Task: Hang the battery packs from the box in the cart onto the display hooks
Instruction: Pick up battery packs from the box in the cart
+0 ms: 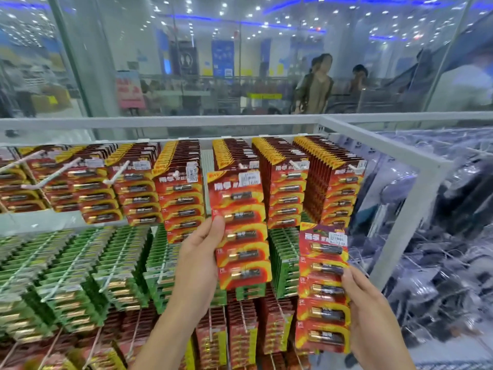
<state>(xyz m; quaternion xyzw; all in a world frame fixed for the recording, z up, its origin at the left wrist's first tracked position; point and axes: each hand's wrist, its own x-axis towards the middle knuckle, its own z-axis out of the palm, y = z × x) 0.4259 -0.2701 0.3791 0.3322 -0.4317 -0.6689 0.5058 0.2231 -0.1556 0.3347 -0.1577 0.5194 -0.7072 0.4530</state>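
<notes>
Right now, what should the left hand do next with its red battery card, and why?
Probably the left hand should raise its battery card and slide its top onto the white hook tip just above. The card's top edge sits beneath that tip, and the right hand holds another card.

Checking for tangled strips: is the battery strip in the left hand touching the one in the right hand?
Apart. The head view shows green packs in the clear gap between the left-hand strip and the right-hand strip.

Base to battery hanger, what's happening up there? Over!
Left hand gripping one red strip, raised at the top row. Right hand gripping second strip, lower. Nothing in the way.
</notes>
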